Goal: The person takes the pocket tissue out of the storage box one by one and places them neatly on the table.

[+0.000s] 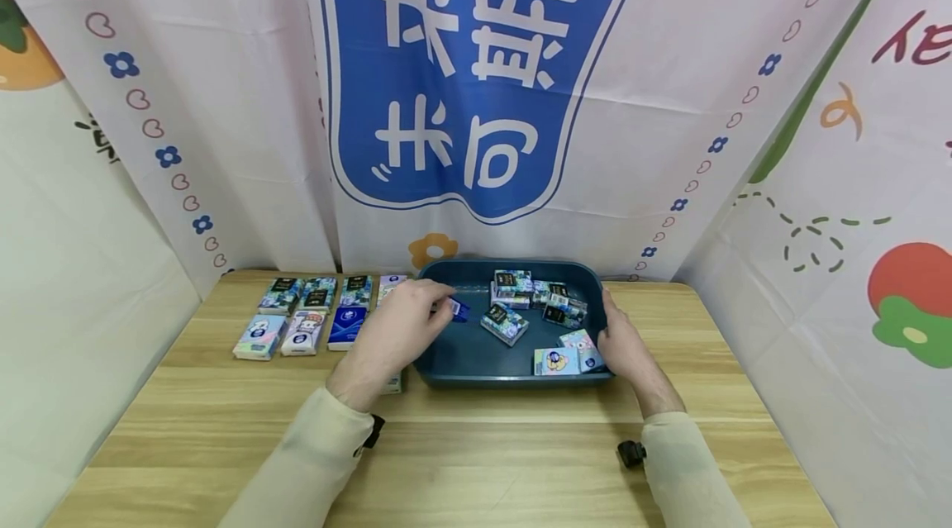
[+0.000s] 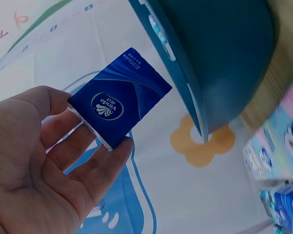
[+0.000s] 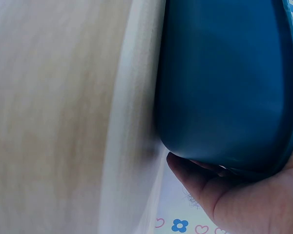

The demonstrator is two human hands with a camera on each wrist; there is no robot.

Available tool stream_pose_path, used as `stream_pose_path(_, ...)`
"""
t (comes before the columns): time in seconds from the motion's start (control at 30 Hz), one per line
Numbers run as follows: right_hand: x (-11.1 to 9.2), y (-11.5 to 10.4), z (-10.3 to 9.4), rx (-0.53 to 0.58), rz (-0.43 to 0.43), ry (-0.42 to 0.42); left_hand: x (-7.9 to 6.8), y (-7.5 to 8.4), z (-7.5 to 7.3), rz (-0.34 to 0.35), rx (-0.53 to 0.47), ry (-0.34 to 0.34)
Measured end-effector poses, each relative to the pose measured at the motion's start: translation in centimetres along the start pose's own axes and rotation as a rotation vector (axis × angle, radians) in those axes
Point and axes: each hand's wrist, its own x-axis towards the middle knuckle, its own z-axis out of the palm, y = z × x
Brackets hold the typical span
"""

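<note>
My left hand (image 1: 405,317) pinches a dark blue Vinda tissue pack (image 2: 119,97) between thumb and fingers, at the left end of a dark teal plastic bin (image 1: 468,356). In the left wrist view, the pack's printed face shows in full. At the bin's opposite end, my right hand (image 1: 623,346) grips the end wall by the rim; part of that hand is cut off in the right wrist view. Inside the bin lie several tissue packs, among them a dark floral pack (image 1: 504,324) near the middle and a pastel pack (image 1: 556,361) at the front right.
Left of the bin, tissue packs stand in rows on the wooden table (image 1: 521,454), including a blue pack (image 1: 347,325) and a white pack (image 1: 302,332). Another pack (image 1: 392,384) is partly hidden by my left forearm. A printed curtain (image 1: 669,32) hangs behind the table.
</note>
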Motion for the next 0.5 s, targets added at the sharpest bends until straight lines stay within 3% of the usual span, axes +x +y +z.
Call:
stream_pose_path(0.27, 0.0, 0.0, 0.0, 0.011, 0.004, 0.0, -1.3, -1.5, -1.5, -0.042, 0.036, 0.005)
stream_pose_path(0.5, 0.1, 0.0, 0.1, -0.003, -0.003, 0.009, -2.6, -3.0, -2.8, -0.036, 0.072, 0.022)
